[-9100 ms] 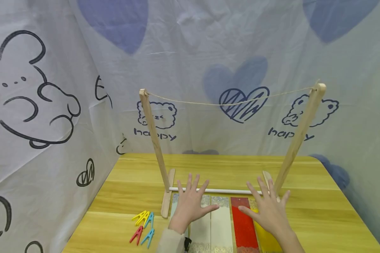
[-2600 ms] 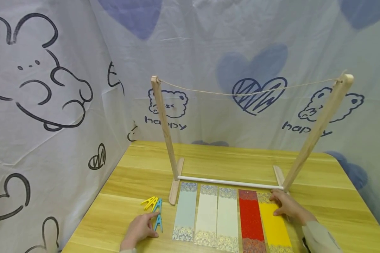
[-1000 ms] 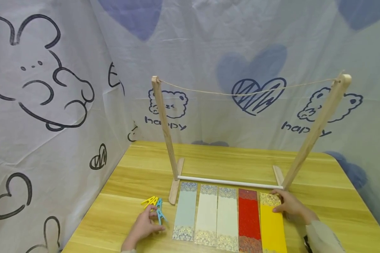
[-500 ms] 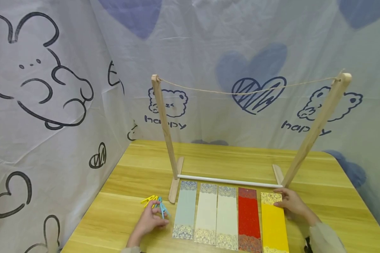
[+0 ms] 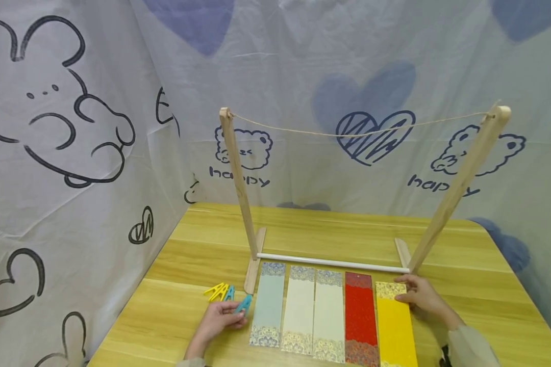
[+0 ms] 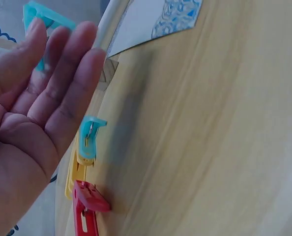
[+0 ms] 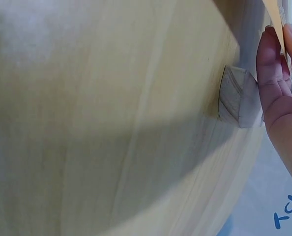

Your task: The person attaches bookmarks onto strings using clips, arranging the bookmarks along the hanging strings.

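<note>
A blue clothespin point(image 5: 244, 304) is pinched between the thumb and fingers of my left hand point(image 5: 216, 322), held above the table. In the left wrist view that clothespin point(image 6: 47, 17) sticks out past the fingertips. My right hand point(image 5: 426, 299) pinches the top right corner of a yellow card point(image 5: 397, 329) with patterned ends. The right wrist view catches the card point(image 7: 275, 19) edge-on between thumb and fingers. Left of it lie a red card point(image 5: 361, 313), two cream cards point(image 5: 329, 313) point(image 5: 298, 311) and a pale green card point(image 5: 269, 300).
Two yellow clothespins point(image 5: 218, 291) and another blue one point(image 5: 229, 293) lie beyond my left hand. A red clothespin point(image 6: 87, 206) shows only in the left wrist view. Behind the cards stands a wooden frame point(image 5: 240, 188) with a string point(image 5: 303, 132) on top and a white rod point(image 5: 330, 263) below.
My left hand has picked up the blue clothespin and turned it, shifting slightly right. My right hand now grips the yellow card, which has moved and straightened since 2.6 seconds ago.
</note>
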Demonstrator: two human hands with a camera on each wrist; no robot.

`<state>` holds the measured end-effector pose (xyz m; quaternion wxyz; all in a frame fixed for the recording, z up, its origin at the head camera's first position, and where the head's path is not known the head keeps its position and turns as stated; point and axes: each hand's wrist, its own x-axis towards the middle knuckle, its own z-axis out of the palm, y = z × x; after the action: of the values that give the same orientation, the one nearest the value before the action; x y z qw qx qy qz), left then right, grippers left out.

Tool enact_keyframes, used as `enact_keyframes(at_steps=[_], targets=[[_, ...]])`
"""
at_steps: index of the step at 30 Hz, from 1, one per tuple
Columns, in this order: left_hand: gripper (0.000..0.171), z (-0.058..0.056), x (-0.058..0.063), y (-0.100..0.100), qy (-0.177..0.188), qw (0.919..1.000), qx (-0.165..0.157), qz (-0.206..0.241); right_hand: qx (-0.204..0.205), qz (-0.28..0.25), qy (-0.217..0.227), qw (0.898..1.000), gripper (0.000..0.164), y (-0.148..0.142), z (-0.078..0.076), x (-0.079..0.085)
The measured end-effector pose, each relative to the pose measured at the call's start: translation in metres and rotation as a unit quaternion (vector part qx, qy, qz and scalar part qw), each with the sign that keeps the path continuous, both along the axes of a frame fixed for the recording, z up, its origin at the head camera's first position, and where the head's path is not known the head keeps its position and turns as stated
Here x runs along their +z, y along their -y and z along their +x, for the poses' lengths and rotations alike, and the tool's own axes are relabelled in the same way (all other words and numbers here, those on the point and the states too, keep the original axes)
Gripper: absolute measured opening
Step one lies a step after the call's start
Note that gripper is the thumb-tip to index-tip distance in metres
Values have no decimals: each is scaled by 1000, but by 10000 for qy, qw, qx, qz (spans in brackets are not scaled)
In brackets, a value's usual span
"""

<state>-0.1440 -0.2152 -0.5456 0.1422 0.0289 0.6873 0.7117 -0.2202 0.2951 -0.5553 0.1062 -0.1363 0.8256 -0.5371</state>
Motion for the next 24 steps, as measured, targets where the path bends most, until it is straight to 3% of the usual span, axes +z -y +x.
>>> enact_keyframes(at_steps=[5, 10, 18, 24], targets=[[31, -4, 2, -4, -272, 9980, 159, -554, -161, -48, -26, 9999, 42, 1, 0, -2], [30, -6, 3, -7, -221, 9974, 249, -640, -590, -724, 31, 9956, 38, 5, 1, -4], [40, -9, 5, -14, -176, 9997, 42, 193, -1137, -1063, 56, 9878, 25, 7, 4, 4], [35, -12, 7, -19, -230, 9923, -183, 1205, -1277, -1485, -27, 9806, 11, 8, 6, 5]])
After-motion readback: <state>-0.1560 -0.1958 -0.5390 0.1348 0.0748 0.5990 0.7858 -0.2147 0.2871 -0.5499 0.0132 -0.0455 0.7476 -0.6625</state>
